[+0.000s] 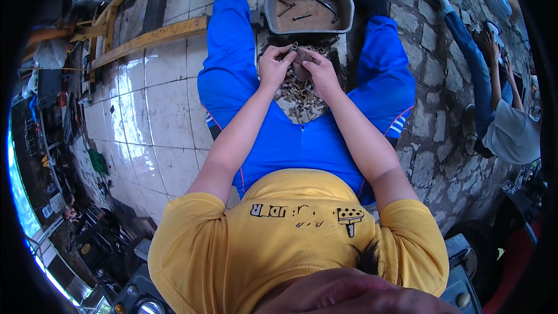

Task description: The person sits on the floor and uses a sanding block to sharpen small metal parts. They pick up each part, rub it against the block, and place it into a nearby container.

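Note:
Between my knees, both hands meet above a heap of small metal parts (297, 97). My left hand (274, 70) is closed, its thumb and fingers pinching a small dark, tube-like metal piece (294, 46) with a round end. Close beside it, my right hand (321, 74) is closed on a dark brown, flat, bent piece (300, 65); whether it is cloth or sheet I cannot tell. The two held things nearly touch. Just beyond the hands stands a grey plastic tub (351, 14), in which lie a few dark tools (326, 9), one long and curved.
A yellow wooden frame (151, 42) lies at the left on white floor tiles (139, 122). Rough stone paving (436, 75) covers the right side, where another person (511, 134) sits handling something. Motorbike parts (136, 296) stand behind me at the lower left.

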`<state>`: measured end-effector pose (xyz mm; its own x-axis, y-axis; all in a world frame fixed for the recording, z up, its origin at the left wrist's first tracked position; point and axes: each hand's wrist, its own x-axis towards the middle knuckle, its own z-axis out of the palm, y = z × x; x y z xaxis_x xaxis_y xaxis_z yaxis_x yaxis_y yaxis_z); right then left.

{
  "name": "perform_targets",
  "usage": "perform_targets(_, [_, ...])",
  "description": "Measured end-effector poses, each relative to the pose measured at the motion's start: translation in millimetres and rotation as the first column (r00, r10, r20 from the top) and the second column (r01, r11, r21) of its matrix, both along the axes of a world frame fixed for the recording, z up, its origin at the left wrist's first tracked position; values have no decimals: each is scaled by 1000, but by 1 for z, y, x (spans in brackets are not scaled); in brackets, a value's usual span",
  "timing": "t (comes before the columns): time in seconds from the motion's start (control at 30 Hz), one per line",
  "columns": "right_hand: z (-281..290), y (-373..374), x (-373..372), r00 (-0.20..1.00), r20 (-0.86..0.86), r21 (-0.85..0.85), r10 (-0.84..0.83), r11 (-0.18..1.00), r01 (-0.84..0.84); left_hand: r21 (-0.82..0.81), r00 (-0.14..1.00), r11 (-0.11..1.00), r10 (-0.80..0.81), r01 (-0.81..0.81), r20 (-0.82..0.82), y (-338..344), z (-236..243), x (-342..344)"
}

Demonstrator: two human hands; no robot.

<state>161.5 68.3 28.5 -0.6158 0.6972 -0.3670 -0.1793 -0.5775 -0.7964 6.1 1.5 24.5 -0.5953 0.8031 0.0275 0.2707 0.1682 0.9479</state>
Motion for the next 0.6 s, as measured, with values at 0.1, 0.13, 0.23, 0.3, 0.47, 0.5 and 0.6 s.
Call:
perform_targets(0.1, [12, -2, -3, 993, -52, 13, -101, 995, 102, 42, 1000, 999, -3, 3, -1, 1, 4, 2])
perform_targets(0.13, [19, 2, 0, 986, -96, -32, -138, 990, 135, 36, 1000, 999, -6, 6, -9, 1, 1, 1])
perform_targets(0.23, [1, -2, -2, 997, 70, 83, 9, 996, -14, 15, 1000, 1000, -3, 3, -3, 1, -4, -1])
perform_targets(0.3, [4, -4, -1, 996, 2, 23, -87, 996, 87, -4, 999, 1000, 13, -13, 40, 1, 1, 2])
perform_targets(0.47, [11, -5, -2, 997, 20, 39, -80, 996, 79, 15, 1000, 1000, 3, -3, 7, 1, 1, 2])
perform_targets(0.5, [6, -7, -2, 996, 59, 70, -73, 995, 69, 19, 1000, 1000, 6, -7, 9, 1, 2, 3])
perform_targets(0.6, [16, -1, -4, 995, -54, -18, -79, 997, 79, 57, 1000, 998, -2, 1, 15, 0, -8, -3])
